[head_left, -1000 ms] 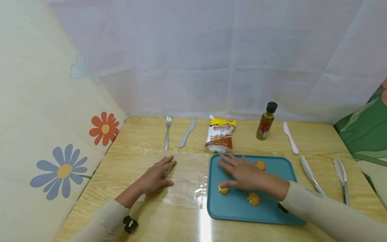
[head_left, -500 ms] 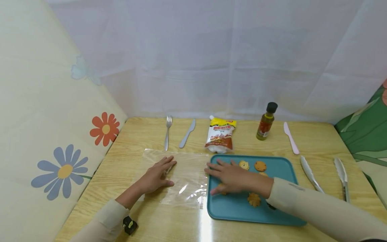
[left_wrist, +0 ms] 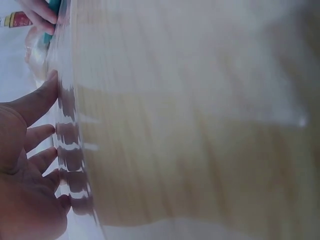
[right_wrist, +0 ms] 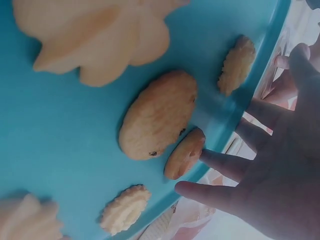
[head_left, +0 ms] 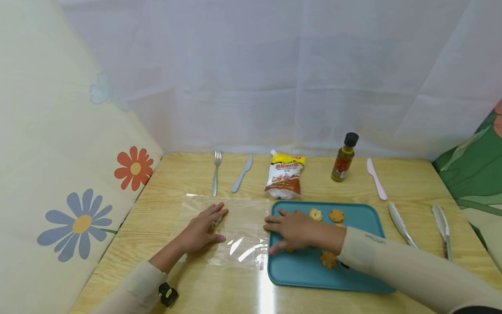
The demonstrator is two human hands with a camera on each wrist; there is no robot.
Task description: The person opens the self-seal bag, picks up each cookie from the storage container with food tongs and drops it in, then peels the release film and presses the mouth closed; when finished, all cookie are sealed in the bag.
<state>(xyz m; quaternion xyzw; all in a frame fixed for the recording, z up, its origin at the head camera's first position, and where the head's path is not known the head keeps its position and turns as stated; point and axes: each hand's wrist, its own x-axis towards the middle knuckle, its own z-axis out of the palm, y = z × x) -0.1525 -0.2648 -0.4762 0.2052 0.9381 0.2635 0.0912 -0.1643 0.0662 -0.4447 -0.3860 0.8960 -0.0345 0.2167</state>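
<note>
Evidently, the worktop (head_left: 408, 174) is carrying everything. Toward the right, the blue tray (head_left: 306, 274) is lying flat; just beside it, the clear plastic (head_left: 247, 224) is spreading over the wood. Released, with fingers spreading, the left grip (head_left: 201, 229) is resting on the plastic. Also released, the right grip (head_left: 296, 229) is hovering over the tray's left end. Tongs (head_left: 400, 224) are lying beyond the tray's right side. Behind, the pouch (head_left: 286, 176) is lying flat, the bottle (head_left: 342, 163) is standing, and the pink knife (head_left: 377, 179), grey knife (head_left: 242, 173) and fork (head_left: 216, 173) are lying apart. Cookies (head_left: 328, 259) are sitting on the tray, some partly hiding beneath the right grip.
</note>
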